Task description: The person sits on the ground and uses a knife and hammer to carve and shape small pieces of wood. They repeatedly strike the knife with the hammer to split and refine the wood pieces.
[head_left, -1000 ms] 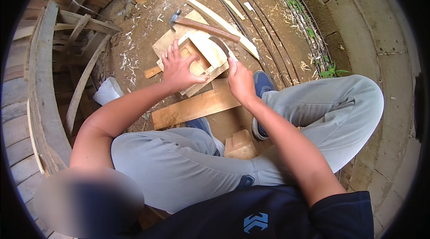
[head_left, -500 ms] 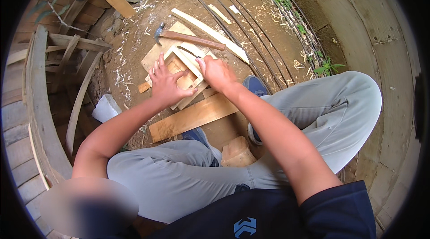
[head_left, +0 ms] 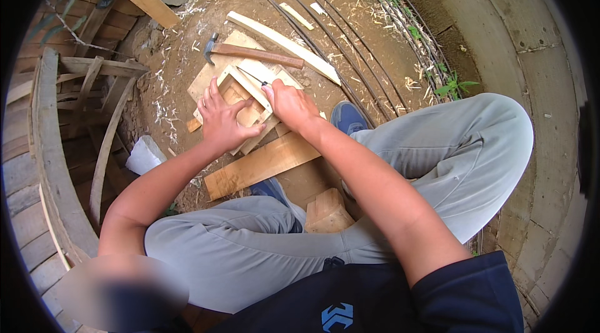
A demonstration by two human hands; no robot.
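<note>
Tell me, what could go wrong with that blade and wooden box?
The blade in the right grip might slip off the wooden box and nick the left grip, which is close by, bare and ungloved. The box could also shift under pressure, as only that left grip seems to steady it. Perhaps least likely, the hammer lying just beyond could get knocked.

Blk rods [head_left: 353,91] on dirt [head_left: 237,2], grn weeds [head_left: 454,87] R.

Right hand [head_left: 294,106] hides most of the knife handle [head_left: 265,84]
</note>
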